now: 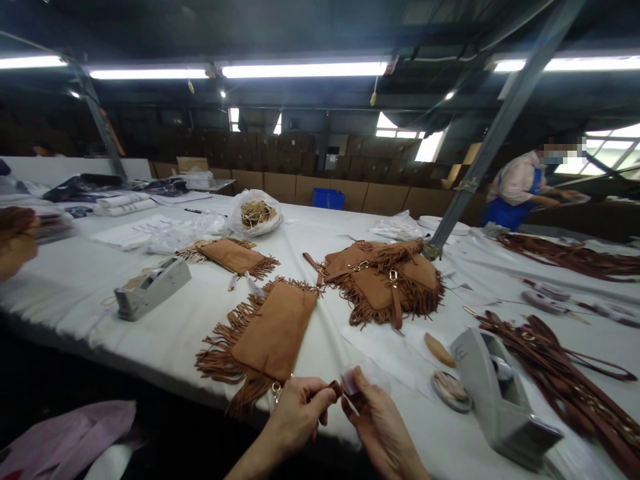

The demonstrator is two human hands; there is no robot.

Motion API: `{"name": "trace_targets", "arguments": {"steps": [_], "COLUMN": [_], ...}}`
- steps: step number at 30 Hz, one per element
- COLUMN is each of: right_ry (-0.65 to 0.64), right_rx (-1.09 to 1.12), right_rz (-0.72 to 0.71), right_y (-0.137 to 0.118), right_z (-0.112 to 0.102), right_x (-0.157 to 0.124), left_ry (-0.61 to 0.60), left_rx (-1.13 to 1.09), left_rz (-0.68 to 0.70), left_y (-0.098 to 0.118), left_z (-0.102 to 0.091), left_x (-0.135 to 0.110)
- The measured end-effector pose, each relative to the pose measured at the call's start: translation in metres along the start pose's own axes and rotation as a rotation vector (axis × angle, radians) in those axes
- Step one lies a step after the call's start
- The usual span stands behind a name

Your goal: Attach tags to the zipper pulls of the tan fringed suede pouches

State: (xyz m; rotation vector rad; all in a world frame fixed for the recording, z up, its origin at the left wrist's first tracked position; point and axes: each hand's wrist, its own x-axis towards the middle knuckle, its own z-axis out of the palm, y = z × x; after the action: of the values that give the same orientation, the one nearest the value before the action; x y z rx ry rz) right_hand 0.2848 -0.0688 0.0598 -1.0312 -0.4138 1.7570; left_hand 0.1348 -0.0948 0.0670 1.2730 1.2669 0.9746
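Note:
A tan suede bag with fringe (270, 330) lies on the white table (85, 280) right in front of me. My left hand (299, 413) is closed in a pinch on a small brown tab at the bag's near corner, beside a gold clasp. My right hand (376, 421) pinches a small clear plastic piece (356, 378) that touches the same tab. Both hands meet at the table's near edge.
A grey tape dispenser (503, 397) stands to the right, another (150, 287) to the left. More fringed bags (385, 277) lie further back, brown straps (565, 380) at right. A slanted metal post (495, 133) rises from the table. A person in a blue apron (520, 190) works far right.

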Motion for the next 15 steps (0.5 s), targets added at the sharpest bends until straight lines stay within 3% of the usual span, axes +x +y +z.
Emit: {"name": "trace_targets", "arguments": {"steps": [6,12,15], "right_ry": [-0.088,-0.129,-0.141], "right_rx": [-0.163,-0.451,-0.593], "right_rz": [-0.055,-0.281,-0.327], "right_y": [0.003,0.009,0.016], "right_z": [0.009,0.008,-0.005], "right_x": [-0.011,-0.014,-0.024], "left_ry": [0.031,-0.022,0.086], "left_rx": [0.017,0.079,0.053], "left_rz": [0.009,0.050,-0.018], "left_y": [-0.002,-0.006,-0.010], "left_z": [0.002,0.006,0.012], "left_x": [0.000,-0.005,-0.014]}}
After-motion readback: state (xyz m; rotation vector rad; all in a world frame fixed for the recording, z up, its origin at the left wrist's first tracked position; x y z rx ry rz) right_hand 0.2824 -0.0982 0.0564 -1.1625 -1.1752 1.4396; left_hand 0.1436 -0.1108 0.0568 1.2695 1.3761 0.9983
